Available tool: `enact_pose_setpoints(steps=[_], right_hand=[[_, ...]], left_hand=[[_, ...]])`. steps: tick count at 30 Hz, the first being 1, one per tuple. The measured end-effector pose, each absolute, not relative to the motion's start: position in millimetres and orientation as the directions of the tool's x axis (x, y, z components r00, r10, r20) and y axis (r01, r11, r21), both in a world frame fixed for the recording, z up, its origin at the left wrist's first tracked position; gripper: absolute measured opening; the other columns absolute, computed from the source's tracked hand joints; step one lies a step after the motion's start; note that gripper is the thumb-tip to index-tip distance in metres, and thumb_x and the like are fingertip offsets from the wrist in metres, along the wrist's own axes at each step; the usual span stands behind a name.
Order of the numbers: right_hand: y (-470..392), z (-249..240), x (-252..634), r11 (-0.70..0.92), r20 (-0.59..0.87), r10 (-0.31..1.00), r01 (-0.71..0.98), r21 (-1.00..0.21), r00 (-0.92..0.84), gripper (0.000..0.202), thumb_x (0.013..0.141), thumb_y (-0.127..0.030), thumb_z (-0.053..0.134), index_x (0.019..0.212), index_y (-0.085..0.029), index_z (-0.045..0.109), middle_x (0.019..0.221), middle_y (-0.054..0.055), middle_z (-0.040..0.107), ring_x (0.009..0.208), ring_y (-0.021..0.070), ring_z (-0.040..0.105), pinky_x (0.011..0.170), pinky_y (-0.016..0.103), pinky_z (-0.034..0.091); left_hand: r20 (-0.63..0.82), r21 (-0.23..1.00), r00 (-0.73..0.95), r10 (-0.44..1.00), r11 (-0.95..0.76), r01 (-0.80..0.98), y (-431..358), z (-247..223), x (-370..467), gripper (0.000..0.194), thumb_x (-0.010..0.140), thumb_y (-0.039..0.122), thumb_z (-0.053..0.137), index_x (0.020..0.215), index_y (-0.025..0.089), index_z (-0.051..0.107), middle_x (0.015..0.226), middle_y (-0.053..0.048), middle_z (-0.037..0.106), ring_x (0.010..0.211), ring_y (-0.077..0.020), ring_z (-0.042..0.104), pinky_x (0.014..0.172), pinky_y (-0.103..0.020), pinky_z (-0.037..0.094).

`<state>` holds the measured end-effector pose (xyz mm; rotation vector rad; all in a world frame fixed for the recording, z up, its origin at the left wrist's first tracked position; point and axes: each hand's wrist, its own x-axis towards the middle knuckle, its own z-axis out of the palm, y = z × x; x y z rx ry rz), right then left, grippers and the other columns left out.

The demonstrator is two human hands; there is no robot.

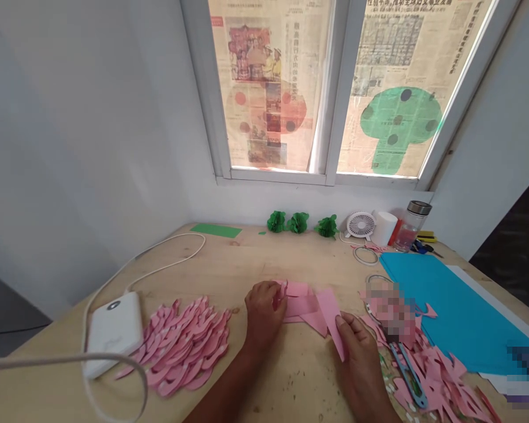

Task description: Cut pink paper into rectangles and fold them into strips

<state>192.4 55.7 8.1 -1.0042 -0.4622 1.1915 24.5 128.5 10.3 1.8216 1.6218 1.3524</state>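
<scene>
Between the thumb and fingers of my right hand [360, 346] is a pink paper strip [330, 320], tilted above the table. My left hand [265, 311] has its fingers curled on a pink paper piece [283, 289], mostly hidden behind them. Several flat pink paper pieces [300, 305] lie between my hands, partly overlapping. Left of them spreads a pile of wavy pink cut-outs [189, 346] with small white spots. On the right, pink scraps [441, 376] surround a blue-handled cutter [409, 376].
A white power bank [114, 332] with a looping cable [167, 239] stands at left. Green paper flowers [298, 222], a small fan [360, 225] and a glass bottle [412, 228] line the back. Blue sheets [449, 305] cover the right side, near a tape roll [365, 255].
</scene>
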Motion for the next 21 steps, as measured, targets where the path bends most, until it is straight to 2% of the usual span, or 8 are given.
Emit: enact_pose_setpoints(steps=[5, 8, 10, 17, 21], right_hand=[[55.1, 7.8, 191.9, 0.008, -0.21, 0.921, -0.555, -0.832, 0.328, 0.032, 0.055, -0.038, 0.085, 0.078, -0.02, 0.069, 0.074, -0.001, 0.07, 0.066, 0.016, 0.063, 0.055, 0.023, 0.049], [54.3, 8.4, 190.6, 0.006, -0.199, 0.93, -0.551, -0.834, 0.31, 0.031, 0.056, -0.038, 0.085, 0.076, -0.02, 0.07, 0.076, 0.0, 0.07, 0.07, 0.017, 0.064, 0.058, 0.023, 0.05], [53.6, 8.5, 189.3, -0.004, -0.18, 0.939, -0.517, -0.856, 0.292, 0.031, 0.057, -0.04, 0.084, 0.077, -0.02, 0.07, 0.077, 0.001, 0.071, 0.07, 0.0181, 0.064, 0.06, 0.025, 0.051], [52.5, 7.0, 184.3, -0.032, -0.141, 0.97, -0.468, -0.883, 0.199, 0.036, 0.059, -0.044, 0.082, 0.081, -0.018, 0.071, 0.073, 0.003, 0.07, 0.065, 0.0191, 0.064, 0.056, 0.026, 0.049], [54.2, 2.5, 184.7, -0.01, -0.119, 0.973, -0.475, -0.88, 0.199, 0.032, 0.064, -0.044, 0.08, 0.079, -0.017, 0.07, 0.072, 0.002, 0.07, 0.064, 0.0172, 0.063, 0.057, 0.025, 0.049]], left_hand=[[0.322, 0.872, -0.098, 0.942, -0.254, 0.417, 114.7, 18.0, 31.4, 0.013, 0.075, 0.03, 0.058, 0.066, 0.021, 0.053, 0.067, 0.0, 0.052, 0.067, -0.0165, 0.046, 0.065, -0.028, 0.035], [0.226, 0.937, -0.036, 0.973, -0.207, 0.281, 104.9, 18.0, 44.6, 0.027, 0.073, 0.036, 0.062, 0.059, 0.02, 0.045, 0.057, 0.004, 0.039, 0.055, -0.0112, 0.037, 0.054, -0.023, 0.03], [0.153, 0.971, 0.028, 0.988, -0.155, 0.18, 99.8, 16.3, 54.8, 0.036, 0.07, 0.04, 0.065, 0.056, 0.02, 0.04, 0.054, 0.005, 0.036, 0.05, -0.009, 0.035, 0.049, -0.022, 0.027], [-0.073, 0.991, 0.227, 0.971, 0.096, -0.091, 90.8, 9.8, 73.8, 0.046, 0.063, 0.056, 0.071, 0.061, 0.021, 0.041, 0.047, 0.008, 0.04, 0.033, -0.006, 0.034, 0.036, -0.02, 0.022], [-0.123, 0.965, 0.285, 0.951, 0.181, -0.189, 88.6, 11.2, 73.5, 0.042, 0.064, 0.055, 0.07, 0.065, 0.019, 0.048, 0.048, 0.007, 0.045, 0.033, -0.0063, 0.037, 0.036, -0.02, 0.024]])
